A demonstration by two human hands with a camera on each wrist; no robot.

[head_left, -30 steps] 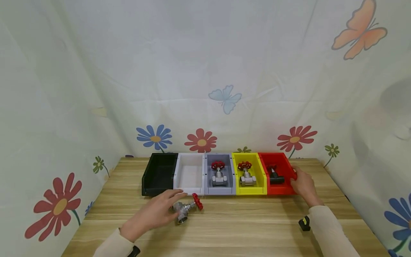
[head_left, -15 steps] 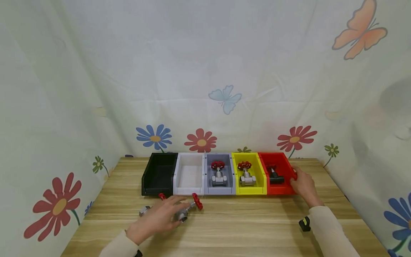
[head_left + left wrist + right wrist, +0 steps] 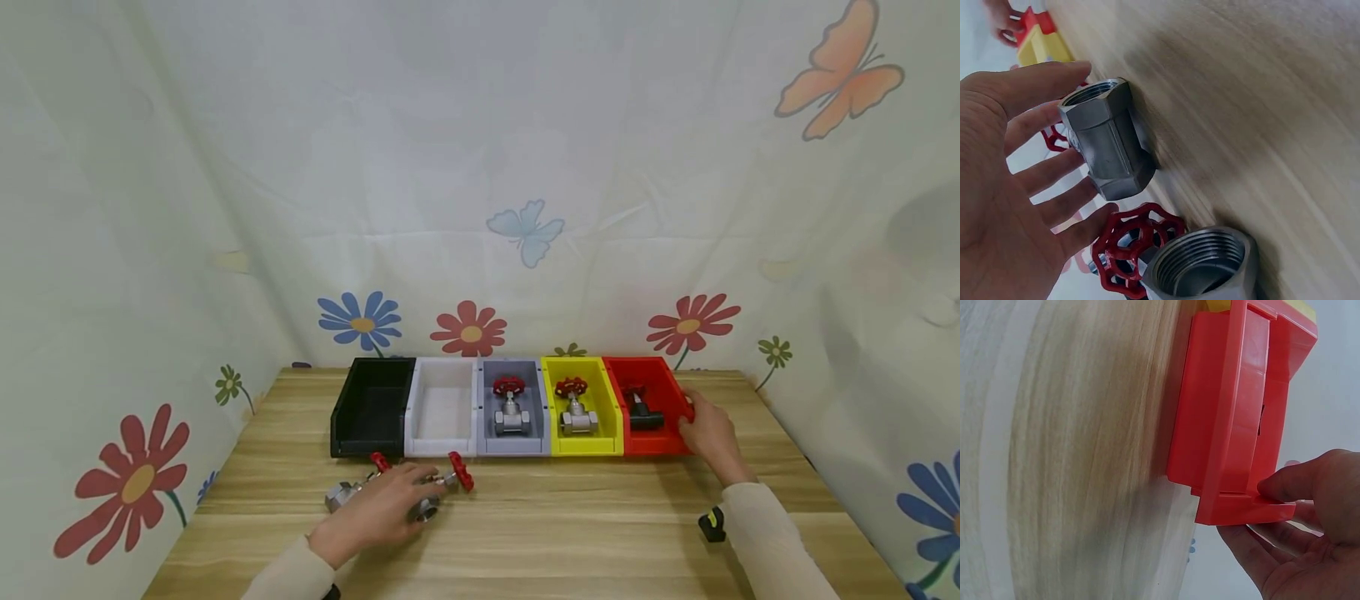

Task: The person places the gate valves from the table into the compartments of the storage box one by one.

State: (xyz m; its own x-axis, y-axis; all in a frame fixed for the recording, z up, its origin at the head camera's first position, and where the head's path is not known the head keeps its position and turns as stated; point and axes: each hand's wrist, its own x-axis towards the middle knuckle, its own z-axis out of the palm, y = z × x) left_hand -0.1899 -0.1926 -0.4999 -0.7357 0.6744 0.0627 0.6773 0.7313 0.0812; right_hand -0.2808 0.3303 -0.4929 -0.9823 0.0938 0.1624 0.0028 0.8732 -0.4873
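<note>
My left hand reaches over a silver gate valve with a red handwheel. In the left wrist view the thumb extends at one end of the valve's hexagonal body, with the spread fingers along its far side. A second gate valve lies left of the hand, partly covered by it; its threaded opening faces the left wrist camera. My right hand holds the side wall of the red bin, thumb inside and fingers outside. A dark-bodied valve lies in that bin.
Left of the red bin stand joined yellow, grey, white and black bins. One gate valve sits in the yellow bin and one in the grey. A flowered curtain hangs behind the wooden table.
My left hand has moved right and slightly nearer over the valve, bringing the second valve on its left into view. The right hand keeps its hold on the red bin.
</note>
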